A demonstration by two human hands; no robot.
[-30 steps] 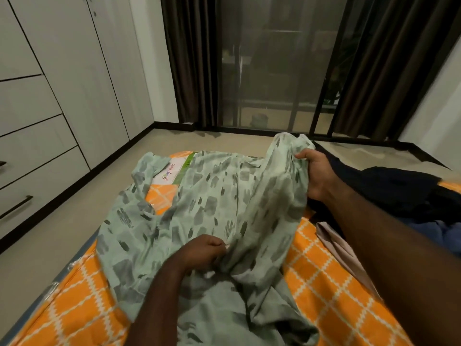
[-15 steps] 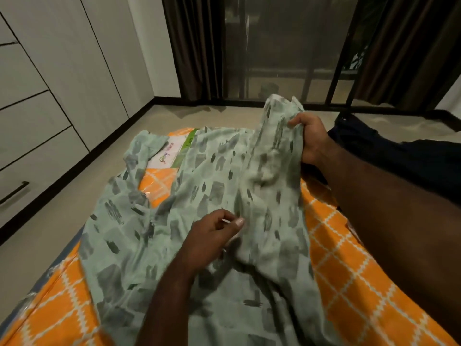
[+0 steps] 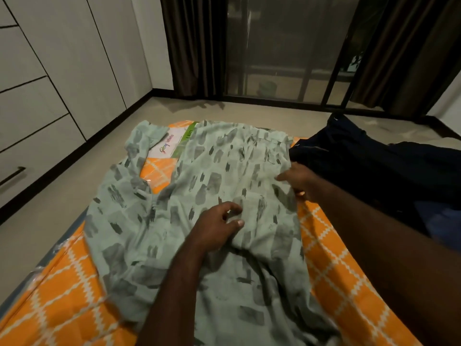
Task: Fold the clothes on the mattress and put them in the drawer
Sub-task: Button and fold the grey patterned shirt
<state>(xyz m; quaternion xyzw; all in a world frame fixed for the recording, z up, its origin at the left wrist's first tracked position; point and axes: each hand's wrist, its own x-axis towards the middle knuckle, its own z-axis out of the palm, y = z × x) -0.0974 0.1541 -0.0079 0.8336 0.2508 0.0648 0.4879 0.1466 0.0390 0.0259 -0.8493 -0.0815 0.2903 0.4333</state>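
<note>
"Godrej Interio" on mattress label [image 3: 167,147]

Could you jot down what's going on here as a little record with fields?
setting: bedroom floor, orange checked mattress
garment in work: pale green shirt with grey marks, spread on the mattress
left hand: on the shirt's middle, fingers loosely curled
right hand: gripping the shirt's right edge
other clothes: dark pile at right
drawers: closed, at left

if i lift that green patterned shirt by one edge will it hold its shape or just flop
Likely flop: the green shirt lies in soft wrinkles and bunches under the left hand. It looks thin and light, since the edge pinched by the right hand drapes limply. Pushed, it would probably crumple rather than slide whole over the orange mattress.
</note>
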